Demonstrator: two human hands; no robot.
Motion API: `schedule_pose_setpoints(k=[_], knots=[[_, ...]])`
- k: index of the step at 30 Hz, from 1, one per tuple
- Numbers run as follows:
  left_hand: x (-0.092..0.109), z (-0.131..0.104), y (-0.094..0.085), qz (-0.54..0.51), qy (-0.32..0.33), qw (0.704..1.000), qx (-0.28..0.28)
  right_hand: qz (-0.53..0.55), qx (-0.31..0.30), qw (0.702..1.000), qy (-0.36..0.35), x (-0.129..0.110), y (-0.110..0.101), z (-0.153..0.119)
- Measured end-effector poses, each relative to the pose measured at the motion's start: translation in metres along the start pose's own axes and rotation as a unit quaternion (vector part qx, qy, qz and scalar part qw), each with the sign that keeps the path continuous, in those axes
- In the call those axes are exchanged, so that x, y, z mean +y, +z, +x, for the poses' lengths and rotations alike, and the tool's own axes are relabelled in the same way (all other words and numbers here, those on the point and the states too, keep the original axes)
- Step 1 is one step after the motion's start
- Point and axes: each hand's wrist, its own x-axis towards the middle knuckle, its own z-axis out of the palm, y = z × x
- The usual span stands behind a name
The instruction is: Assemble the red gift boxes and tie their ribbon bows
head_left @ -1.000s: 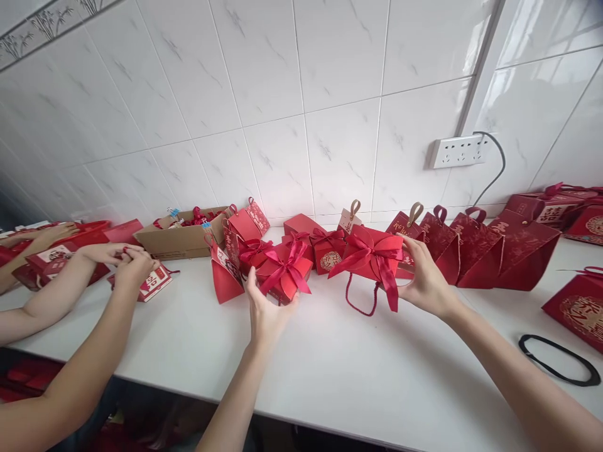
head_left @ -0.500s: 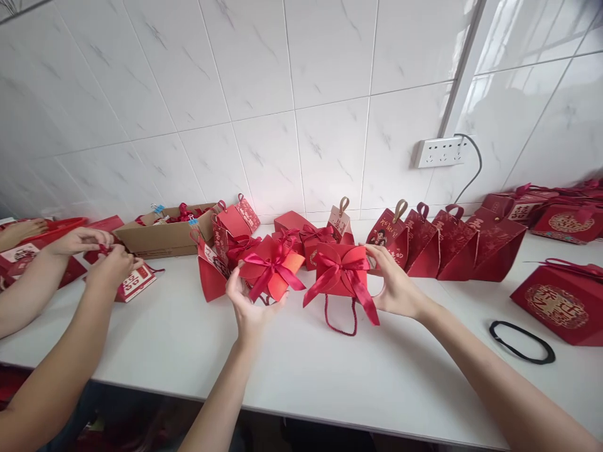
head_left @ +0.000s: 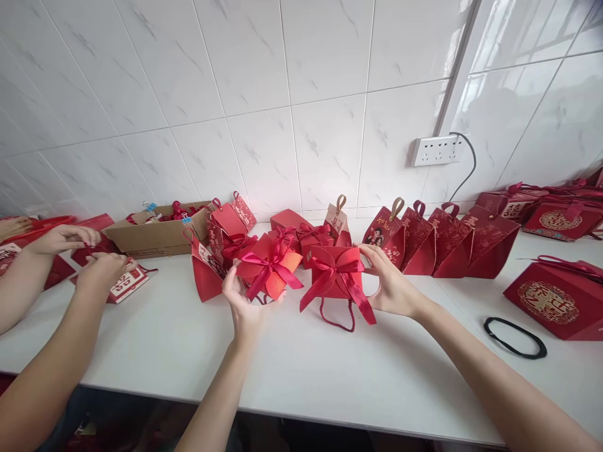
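My left hand [head_left: 247, 309] grips an orange-red box [head_left: 286, 256] topped with a dark pink ribbon bow, thumb and fingers around its sides. My right hand [head_left: 393, 285] holds the right side of a second red box [head_left: 325, 285], which also has a ribbon bow. A twisted red cord handle [head_left: 337, 325] hangs in a loop below that second box. The two boxes are side by side with a narrow gap between them. Behind them stand several more red gift boxes [head_left: 285, 220], some with bows.
At the left, a person's hands [head_left: 101, 270] work at a red box near a cardboard box [head_left: 155, 242] of ribbons. Red boxes [head_left: 490, 242] stand in a row at the right. A black band [head_left: 516, 339] and a large red box [head_left: 549, 301] lie on the white table [head_left: 377, 389].
The view has shifted slightly, so most things appear a little further left. My hands still hold the same two boxes in nearly the same pose.
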Motion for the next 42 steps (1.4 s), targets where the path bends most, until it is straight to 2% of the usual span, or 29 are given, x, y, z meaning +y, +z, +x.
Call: schedule_pose_setpoints(k=[10, 14, 19, 31, 39, 42], knots=[[-0.002, -0.001, 0.000, -0.013, 0.025, 1.000, -0.005, -0.013, 0.005, 1.000, 0.002, 0.005, 0.002, -0.001], [0.000, 0.000, -0.001, 0.007, 0.013, 1.000, 0.002, -0.031, 0.008, 0.999, 0.007, 0.009, 0.003, -0.002], [0.001, -0.001, -0.001, 0.008, 0.045, 0.999, 0.007, -0.042, 0.013, 0.999, 0.003, 0.008, 0.003, -0.002], [0.002, 0.000, -0.001, 0.021, 0.032, 0.999, 0.010, -0.045, 0.007, 0.999, 0.004, 0.010, 0.002, -0.002], [0.004, -0.001, -0.002, 0.013, 0.057, 0.998, 0.000, -0.049, 0.013, 0.999, 0.003, 0.011, 0.001, -0.002], [0.004, -0.001, -0.001, 0.013, 0.050, 0.998, 0.017, -0.051, 0.013, 0.999, 0.004, 0.011, 0.001, -0.002]])
